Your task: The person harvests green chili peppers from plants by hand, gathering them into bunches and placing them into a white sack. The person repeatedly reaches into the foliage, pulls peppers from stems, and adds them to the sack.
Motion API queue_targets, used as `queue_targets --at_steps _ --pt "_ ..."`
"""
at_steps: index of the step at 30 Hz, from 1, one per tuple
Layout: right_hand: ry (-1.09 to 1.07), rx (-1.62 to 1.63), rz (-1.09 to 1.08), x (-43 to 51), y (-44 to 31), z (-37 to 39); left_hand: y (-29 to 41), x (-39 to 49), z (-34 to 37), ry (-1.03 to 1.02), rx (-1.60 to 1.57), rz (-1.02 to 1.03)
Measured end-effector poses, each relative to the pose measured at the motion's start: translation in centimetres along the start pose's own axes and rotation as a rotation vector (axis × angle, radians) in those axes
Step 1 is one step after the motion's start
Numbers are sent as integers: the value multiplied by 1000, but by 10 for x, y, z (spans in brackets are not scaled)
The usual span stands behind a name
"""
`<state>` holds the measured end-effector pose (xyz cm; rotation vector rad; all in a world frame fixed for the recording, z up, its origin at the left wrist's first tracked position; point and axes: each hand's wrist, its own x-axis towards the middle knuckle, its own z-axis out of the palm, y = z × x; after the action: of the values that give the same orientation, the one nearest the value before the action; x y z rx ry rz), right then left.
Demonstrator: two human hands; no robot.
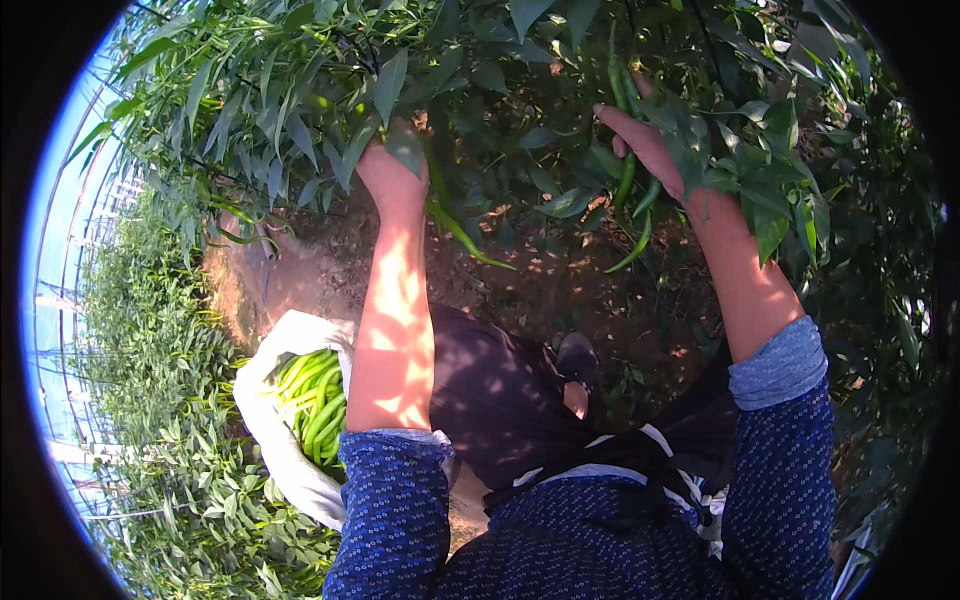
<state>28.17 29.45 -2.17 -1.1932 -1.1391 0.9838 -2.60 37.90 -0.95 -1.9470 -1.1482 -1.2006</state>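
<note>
My left hand (394, 169) reaches up into the pepper plants, its fingers hidden behind leaves. Right beside its wrist, long green chili peppers (466, 238) hang down; whether the hand holds them is not visible. On the other side, my right hand (643, 142) is closed around several slender green chili peppers (627, 180). One runs up between thumb and finger, and others stick out below the palm. Leaves cover part of this hand and its wrist. Near my left forearm, a white sack (281, 457) stands with its mouth wide, holding many picked green peppers (319, 405).
Dense pepper foliage (247, 82) fills the upper view and the right side. More peppers (240, 225) hang low at the left. Bare soil (307, 262) lies under the plants, with my shoe (577, 356) on it. Another plant row (172, 420) runs along the left.
</note>
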Motion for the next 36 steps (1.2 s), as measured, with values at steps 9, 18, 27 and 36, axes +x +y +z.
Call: queue_targets --at_steps 9,18,27,36 --pt "-45 -44 -19 1 2 -9 5 17 -65 -552 -681 -837" --pt "-162 132 101 4 -7 1 15 33 -50 -523 -974 -1163" --pt "-408 478 171 -3 -2 19 42 50 -55 -707 -1357 -1334" --pt "-664 226 124 -42 -24 26 126 59 14 -336 -1401 -1292"
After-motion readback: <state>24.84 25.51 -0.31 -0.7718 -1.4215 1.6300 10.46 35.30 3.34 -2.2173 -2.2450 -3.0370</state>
